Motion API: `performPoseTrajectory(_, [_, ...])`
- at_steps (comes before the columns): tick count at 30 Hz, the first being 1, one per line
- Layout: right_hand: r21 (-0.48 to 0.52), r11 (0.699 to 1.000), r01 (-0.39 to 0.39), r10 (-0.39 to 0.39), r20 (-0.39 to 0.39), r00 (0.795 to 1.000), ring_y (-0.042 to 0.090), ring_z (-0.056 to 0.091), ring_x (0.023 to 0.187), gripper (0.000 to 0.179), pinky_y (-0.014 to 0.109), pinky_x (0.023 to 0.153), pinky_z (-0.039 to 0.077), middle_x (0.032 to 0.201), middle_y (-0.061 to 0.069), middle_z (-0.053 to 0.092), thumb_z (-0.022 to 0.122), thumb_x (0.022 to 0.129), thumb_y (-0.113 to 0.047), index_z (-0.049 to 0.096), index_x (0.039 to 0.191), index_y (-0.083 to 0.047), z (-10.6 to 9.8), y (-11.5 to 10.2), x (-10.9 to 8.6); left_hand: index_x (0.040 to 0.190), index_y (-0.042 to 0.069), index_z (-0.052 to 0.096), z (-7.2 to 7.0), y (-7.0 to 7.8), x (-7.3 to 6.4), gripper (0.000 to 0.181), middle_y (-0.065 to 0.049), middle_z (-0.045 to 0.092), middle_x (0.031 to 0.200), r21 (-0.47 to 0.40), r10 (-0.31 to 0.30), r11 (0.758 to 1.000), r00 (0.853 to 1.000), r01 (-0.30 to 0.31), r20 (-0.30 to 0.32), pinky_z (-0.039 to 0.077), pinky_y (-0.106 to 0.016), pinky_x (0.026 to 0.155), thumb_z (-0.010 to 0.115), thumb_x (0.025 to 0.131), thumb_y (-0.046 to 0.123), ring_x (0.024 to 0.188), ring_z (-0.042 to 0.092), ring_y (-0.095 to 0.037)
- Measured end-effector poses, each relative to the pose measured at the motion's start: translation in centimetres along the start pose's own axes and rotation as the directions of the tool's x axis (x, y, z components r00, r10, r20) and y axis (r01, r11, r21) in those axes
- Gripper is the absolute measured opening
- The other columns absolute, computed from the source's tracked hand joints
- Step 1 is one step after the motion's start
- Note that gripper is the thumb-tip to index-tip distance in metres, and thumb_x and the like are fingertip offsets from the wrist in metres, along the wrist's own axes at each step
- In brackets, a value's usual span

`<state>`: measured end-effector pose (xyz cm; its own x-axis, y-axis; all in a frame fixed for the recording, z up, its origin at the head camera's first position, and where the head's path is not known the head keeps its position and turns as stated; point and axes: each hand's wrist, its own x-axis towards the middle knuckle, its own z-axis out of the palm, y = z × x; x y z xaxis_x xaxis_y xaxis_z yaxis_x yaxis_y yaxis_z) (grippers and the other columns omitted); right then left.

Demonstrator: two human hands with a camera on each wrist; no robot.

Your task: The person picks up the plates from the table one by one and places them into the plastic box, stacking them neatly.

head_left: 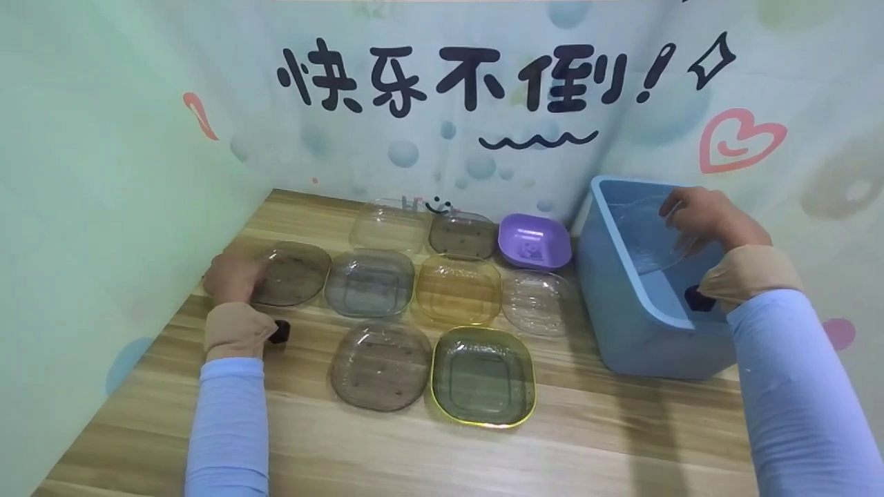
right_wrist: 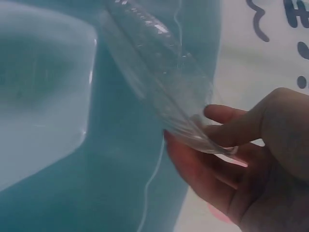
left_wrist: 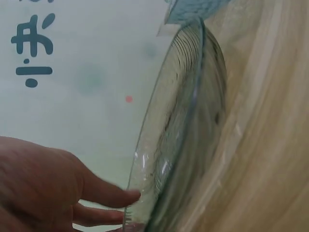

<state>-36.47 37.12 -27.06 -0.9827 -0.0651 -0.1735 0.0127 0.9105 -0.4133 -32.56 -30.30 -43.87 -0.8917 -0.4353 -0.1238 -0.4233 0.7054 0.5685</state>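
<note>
My left hand, blurred in the head view, is at the left edge of a smoky brown clear plate on the table. In the left wrist view its thumb and fingers are fairly straight at the rim of this plate. At the right, my right hand is over the opening of a blue bin. It pinches a colourless clear plate by its edge between thumb and fingers. That plate hangs tilted inside the bin.
Several dishes lie in rows on the wood-grain table: a grey one, an amber one, clear ones, a brown one, a yellow-rimmed green one and a purple bowl. A printed curtain stands behind.
</note>
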Motion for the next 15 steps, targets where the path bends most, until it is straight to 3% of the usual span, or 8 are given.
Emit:
performPoseTrajectory(4, [0.069, 0.993, -0.091, 0.084, 0.101, 0.991, 0.049, 0.057, 0.116, 0.055, 0.05, 0.084, 0.065, 0.144, 0.032, 0.043, 0.06, 0.097, -0.017, 0.046, 0.148, -0.001, 0.9, 0.6, 0.2, 0.094, 0.002, 0.057, -0.1, -0.4, 0.1, 0.045, -0.017, 0.058, 0.095, 0.013, -0.027, 1.0, 1.0, 0.027, 0.005, 0.05, -0.042, 0.067, 0.057, 0.1, 0.046, 0.085, 0.053, -0.029])
performPoseTrajectory(10, [0.085, 0.984, -0.154, 0.134, 0.203, 0.97, 0.043, 0.06, 0.115, 0.063, 0.052, 0.089, 0.063, 0.142, 0.029, 0.048, 0.068, 0.095, -0.028, 0.047, 0.15, -0.005, 2.2, 1.0, -0.2, 0.081, 0.005, 0.048, -0.8, -0.1, 0.1, 0.015, -0.01, 0.05, 0.079, 0.032, -0.031, 0.999, 0.999, 0.03, 0.021, 0.042, -0.033, 0.058, 0.046, 0.096, 0.009, 0.075, 0.05, -0.026])
performPoseTrajectory(15, [0.131, 0.959, -0.252, 0.207, 0.286, 0.936, 0.05, 0.059, 0.123, 0.065, 0.056, 0.089, 0.062, 0.146, 0.031, 0.046, 0.067, 0.097, -0.03, 0.043, 0.154, -0.009, 2.6, 1.4, -0.8, 0.081, 0.006, 0.049, -1.6, 0.9, -0.3, 0.013, -0.006, 0.048, 0.073, 0.011, 0.001, 1.0, 1.0, -0.001, 0.024, 0.043, -0.032, 0.056, 0.055, 0.092, 0.009, 0.07, 0.048, -0.023])
